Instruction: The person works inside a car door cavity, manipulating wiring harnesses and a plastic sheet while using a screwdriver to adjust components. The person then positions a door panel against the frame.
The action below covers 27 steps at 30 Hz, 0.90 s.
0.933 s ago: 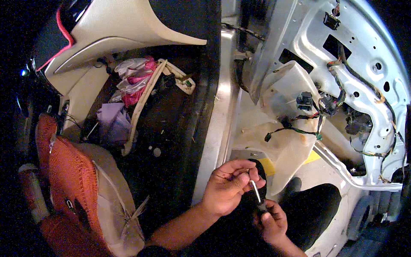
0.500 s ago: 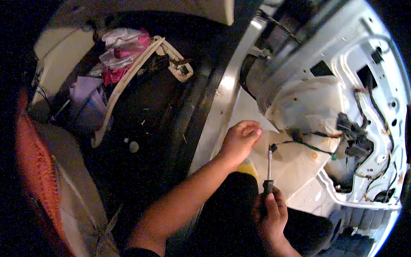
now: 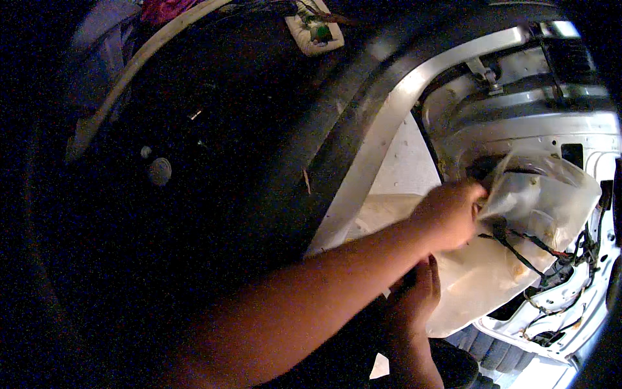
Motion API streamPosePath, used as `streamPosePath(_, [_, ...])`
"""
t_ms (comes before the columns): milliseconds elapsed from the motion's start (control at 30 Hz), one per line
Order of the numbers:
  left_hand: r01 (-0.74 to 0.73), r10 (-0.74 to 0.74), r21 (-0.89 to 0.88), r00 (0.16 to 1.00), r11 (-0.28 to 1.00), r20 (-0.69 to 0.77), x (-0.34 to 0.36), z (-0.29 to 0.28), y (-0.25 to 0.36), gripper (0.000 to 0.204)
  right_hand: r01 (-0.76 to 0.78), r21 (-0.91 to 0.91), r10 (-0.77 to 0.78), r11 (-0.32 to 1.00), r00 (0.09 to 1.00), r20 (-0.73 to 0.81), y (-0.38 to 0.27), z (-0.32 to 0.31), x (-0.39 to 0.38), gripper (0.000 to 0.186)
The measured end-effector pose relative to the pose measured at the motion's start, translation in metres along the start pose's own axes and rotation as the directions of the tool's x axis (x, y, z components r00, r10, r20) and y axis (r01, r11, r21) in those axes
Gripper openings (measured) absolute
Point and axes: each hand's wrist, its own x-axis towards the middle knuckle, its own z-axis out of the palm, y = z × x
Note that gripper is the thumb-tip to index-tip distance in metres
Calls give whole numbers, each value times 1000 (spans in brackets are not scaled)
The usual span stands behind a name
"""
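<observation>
My left hand (image 3: 453, 214) reaches across to the car door (image 3: 602, 139), its fingers curled in at the edge of a translucent plastic sheet (image 3: 551, 185), which bulges up from the panel. Lower down, my right hand (image 3: 418, 298) is partly covered by my left forearm. Its fingers are wrapped round the dark handle of a screwdriver-like driver; the shaft is hidden. A wiring harness (image 3: 515, 249) with dark connectors runs over the plastic, just right of my left hand. The lower part of the sheet (image 3: 466, 292) hangs loose beside my right hand.
A metal door sill (image 3: 363, 188) curves up along the dark car floor (image 3: 240, 201). Cream trim (image 3: 165, 39) and a switch panel (image 3: 315, 32) lie at the back left. Round whitish pieces (image 3: 159, 171) rest on the floor.
My left hand has moved right and onto the plastic sheet, whose upper part now stands out more. The driver's shaft has gone out of sight behind my left arm. The view has shifted.
</observation>
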Motion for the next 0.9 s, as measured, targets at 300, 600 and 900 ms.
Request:
streamPosePath(300, [-216,237,197,967,956,-90,-46,21,14,87,172,8,-171,985,983,-60,36,-49,6,45])
streamPosePath(600, [-143,145,47,988,989,-47,-65,2,28,82,208,-100,-226,973,944,-241,-11,2,-38,36])
streamPosePath(900, [-87,88,23,996,996,-27,-69,-4,31,85,193,-55,-201,980,955,-218,-10,-1,-44,38])
